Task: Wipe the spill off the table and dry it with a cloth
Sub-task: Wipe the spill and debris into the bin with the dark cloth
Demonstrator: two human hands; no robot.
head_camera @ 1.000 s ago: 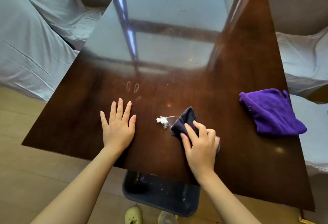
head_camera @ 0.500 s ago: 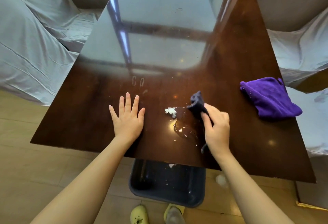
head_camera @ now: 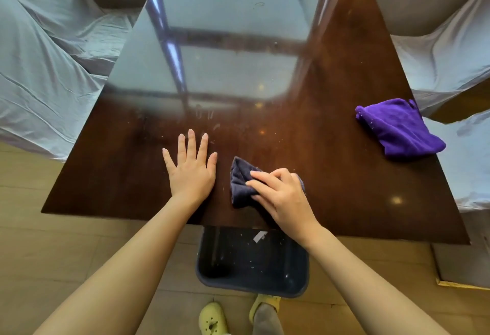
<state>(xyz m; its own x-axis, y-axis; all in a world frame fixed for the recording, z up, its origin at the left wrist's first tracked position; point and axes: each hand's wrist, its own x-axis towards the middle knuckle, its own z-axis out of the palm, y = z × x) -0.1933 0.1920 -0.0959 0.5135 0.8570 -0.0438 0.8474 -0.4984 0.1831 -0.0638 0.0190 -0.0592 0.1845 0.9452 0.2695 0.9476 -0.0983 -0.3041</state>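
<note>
Low in the centre of the frame, the right hand [head_camera: 282, 196] presses a dark navy cloth [head_camera: 240, 185] flat against the glossy brown table [head_camera: 331, 149], fingers curled over the bunched fabric and pinning it near the table's near edge; the cloth's free end fans out toward the left of the frame. Just beside it, apart from the cloth, the left hand [head_camera: 191, 169] lies palm down with its fingers spread wide, holding nothing and seemingly bracing the body. No white clump or wet patch shows on the wood around the cloth, so whatever remains of the spill is probably under the fabric or already taken up, though I cannot tell which. A second, purple cloth [head_camera: 397, 129] sits folded at the right of the frame, well apart from both hands, and likely serves for drying. A dark bin [head_camera: 252, 263] stands on the floor just below the table edge, with 2 feet in pale yellow clogs [head_camera: 213, 320] at the bottom of the frame. The navy cloth looks soft, light and limp, and it will bunch and slide easily on the slick lacquer, so steady downward pressure through the fingers [head_camera: 261, 177] suits it better than a pinch; gather it from the middle when lifting so nothing caught inside drops out
</note>
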